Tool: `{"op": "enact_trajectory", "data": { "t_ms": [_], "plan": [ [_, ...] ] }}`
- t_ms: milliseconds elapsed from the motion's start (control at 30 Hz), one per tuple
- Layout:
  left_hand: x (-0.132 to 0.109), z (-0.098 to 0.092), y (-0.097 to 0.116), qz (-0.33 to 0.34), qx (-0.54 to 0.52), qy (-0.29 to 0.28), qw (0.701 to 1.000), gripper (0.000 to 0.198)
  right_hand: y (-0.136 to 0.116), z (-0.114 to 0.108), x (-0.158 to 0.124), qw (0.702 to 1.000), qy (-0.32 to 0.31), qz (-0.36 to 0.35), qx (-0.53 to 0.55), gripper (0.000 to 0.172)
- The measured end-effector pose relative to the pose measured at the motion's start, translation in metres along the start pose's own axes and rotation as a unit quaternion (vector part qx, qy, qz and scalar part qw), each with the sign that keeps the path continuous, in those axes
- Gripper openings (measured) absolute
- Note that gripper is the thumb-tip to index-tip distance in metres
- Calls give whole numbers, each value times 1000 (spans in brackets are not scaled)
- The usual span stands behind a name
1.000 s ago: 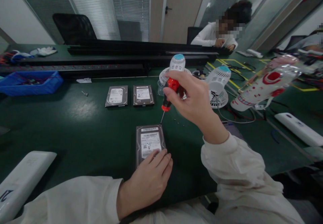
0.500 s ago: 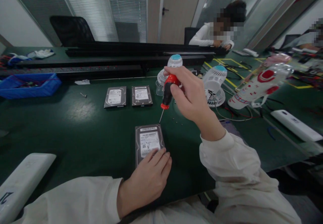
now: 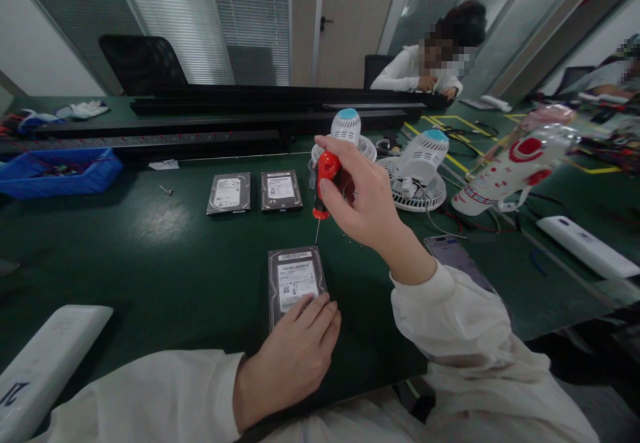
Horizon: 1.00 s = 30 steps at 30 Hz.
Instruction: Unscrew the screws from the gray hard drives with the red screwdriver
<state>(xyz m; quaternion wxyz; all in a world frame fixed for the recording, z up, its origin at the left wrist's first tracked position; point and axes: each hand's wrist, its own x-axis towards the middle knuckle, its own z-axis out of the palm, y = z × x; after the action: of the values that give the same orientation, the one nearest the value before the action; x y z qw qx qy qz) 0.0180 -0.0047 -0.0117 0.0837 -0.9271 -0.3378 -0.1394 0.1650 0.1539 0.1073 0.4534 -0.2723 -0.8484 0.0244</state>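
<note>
My right hand (image 3: 361, 200) is closed around the red and black handle of a screwdriver (image 3: 323, 211). Its thin shaft points down, nearly upright, and the tip meets the far right corner of a hard drive (image 3: 296, 275). This drive lies label up on the green table. Over its near end, my left hand (image 3: 293, 350) is closed and presses it down, fingers together at the right edge; the thumb is hidden. Farther back, two more hard drives, one at left (image 3: 229, 193) and one at right (image 3: 281, 190), lie side by side, apart from both hands.
Two white fans (image 3: 420, 170) and a patterned bottle (image 3: 515, 163) stand at the back right. A phone (image 3: 457, 260) lies by my right forearm. At left are a blue bin (image 3: 63, 173), a small screw-like piece (image 3: 166, 190) and a white device (image 3: 50, 363). Another person (image 3: 407, 70) sits across the table.
The screwdriver has gone from leaning right to almost upright, its tip staying at the drive's corner. My right hand has shifted left and turned with the handle. My left hand stays put.
</note>
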Motion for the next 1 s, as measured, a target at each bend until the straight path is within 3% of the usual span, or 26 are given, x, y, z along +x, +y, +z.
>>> {"op": "enact_trajectory", "data": {
  "t_ms": [100, 200, 300, 467, 667, 800, 900, 1000],
  "plan": [
    [0, 1, 0, -4, -1, 5, 1000, 42, 1, 0, 1, 999, 16, 6, -51, 30],
    [0, 1, 0, -5, 1, -3, 1000, 42, 3, -2, 2, 997, -3, 12, -74, 33],
    [-1, 1, 0, -4, 3, -10, 1000, 43, 4, -5, 2, 999, -20, 6, -38, 33],
    [-1, 2, 0, -4, 0, -8, 1000, 44, 5, -8, 4, 999, 3, 35, 3, 22],
    [-1, 1, -1, -5, -4, 2, 1000, 42, 8, -9, 5, 998, -13, 44, 48, 24],
    [0, 1, 0, -4, -2, -3, 1000, 42, 11, -4, 5, 999, 2, -2, 39, 39],
    [0, 1, 0, -3, -2, -4, 1000, 43, 10, -1, 5, 999, 9, -33, -20, 35],
    [0, 1, 0, -5, -4, -1, 1000, 43, 7, -3, 3, 1000, -15, -14, 7, 33]
  ]
}}
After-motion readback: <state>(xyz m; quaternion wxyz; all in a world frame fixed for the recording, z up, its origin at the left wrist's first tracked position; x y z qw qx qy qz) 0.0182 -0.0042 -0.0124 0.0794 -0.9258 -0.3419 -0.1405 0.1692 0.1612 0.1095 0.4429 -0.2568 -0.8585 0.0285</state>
